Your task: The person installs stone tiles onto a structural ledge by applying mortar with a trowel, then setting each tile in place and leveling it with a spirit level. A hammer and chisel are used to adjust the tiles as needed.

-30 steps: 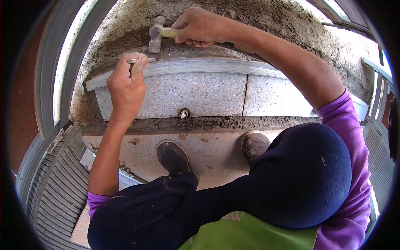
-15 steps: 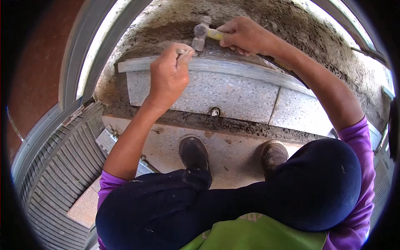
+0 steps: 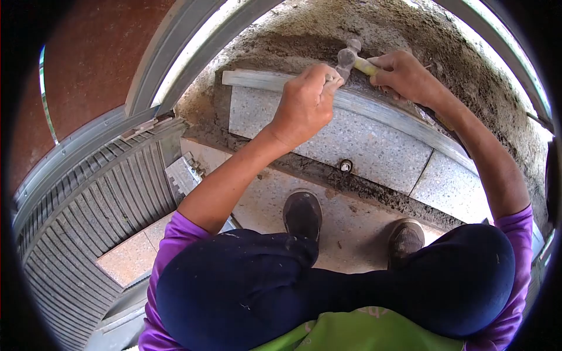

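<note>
My right hand (image 3: 408, 76) is closed around the yellow handle of a ball-peen hammer (image 3: 346, 57). The grimy metal head lies just above my left hand (image 3: 305, 104), overlapping its fingertips in this view. Those left fingers pinch a short, greyish metal rod (image 3: 330, 78), mostly hidden in the grip; its exact kind I cannot tell. Both hands are over a long grey strip (image 3: 389, 111) along the top of speckled stone tiles (image 3: 374, 146). Rough mortar (image 3: 310, 38) lies behind the strip.
A small round fitting (image 3: 346, 166) sits at the tiles' lower edge, above a band of dark mortar (image 3: 374, 186). My shoes (image 3: 302, 213) rest on the step below. At left are a ribbed grey panel (image 3: 76, 234), a loose tile piece (image 3: 132, 257) and a metal frame (image 3: 170, 55).
The camera view has turned, so the scene sits further right and tilts. The hammer head is slightly closer to my left fingers. Both hands keep their grips.
</note>
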A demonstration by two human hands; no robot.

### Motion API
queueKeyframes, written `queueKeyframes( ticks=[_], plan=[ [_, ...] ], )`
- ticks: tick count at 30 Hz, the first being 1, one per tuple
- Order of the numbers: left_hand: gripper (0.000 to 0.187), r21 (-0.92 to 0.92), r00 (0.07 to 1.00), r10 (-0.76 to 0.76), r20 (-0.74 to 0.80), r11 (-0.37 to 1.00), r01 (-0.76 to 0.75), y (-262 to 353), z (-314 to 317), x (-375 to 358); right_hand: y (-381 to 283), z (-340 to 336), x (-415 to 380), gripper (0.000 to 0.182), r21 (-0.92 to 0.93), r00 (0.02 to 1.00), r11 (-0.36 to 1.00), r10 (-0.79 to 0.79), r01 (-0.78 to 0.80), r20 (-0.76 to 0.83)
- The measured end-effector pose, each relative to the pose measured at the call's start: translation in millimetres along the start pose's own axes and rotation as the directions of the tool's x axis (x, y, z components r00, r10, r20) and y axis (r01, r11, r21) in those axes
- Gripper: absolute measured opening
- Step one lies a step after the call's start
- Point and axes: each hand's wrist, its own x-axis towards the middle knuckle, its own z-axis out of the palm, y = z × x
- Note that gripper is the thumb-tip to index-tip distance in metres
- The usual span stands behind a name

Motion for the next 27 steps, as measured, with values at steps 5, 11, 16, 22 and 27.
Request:
queueKeyframes(
  ticks=[5, 11, 16, 22, 27],
  plan=[
    [0.007, 0.004, 0.997, -0.07, 0.029, 0.998, 0.07, 3.7, -4.1, 1.1, -1.7, 0.5, -3.5, 0.03, 0.139, 0.995, 0.99, 0.038, -0.025, -0.093],
    [0.008, 0.014, 1.0, 0.006, 0.022, 1.0, -0.006, 4.1, -3.3, 1.4, -2.5, -2.5, -7.1, 0.034, 0.112, 0.999, 0.993, 0.047, -0.047, -0.003],
    [0.007, 0.018, 0.999, -0.026, 0.033, 1.0, 0.025, 0.1, -4.5, -1.7, 7.6, -1.3, -2.9, 0.031, 0.102, 1.0, 0.995, 0.0, 0.003, -0.029],
    [0.006, -0.01, 0.996, -0.072, 0.05, 0.997, 0.072, 9.2, -4.0, 1.2, 1.5, -11.6, -6.4, 0.031, 0.065, 0.999, 0.998, -0.01, 0.012, -0.036],
    [0.013, -0.034, 0.995, -0.066, -0.071, 0.997, 0.063, 1.7, -13.6, 8.1, 1.2, -53.6, -4.1, 0.025, -0.076, 0.986, 0.995, 0.047, -0.06, -0.162]
  ],
)
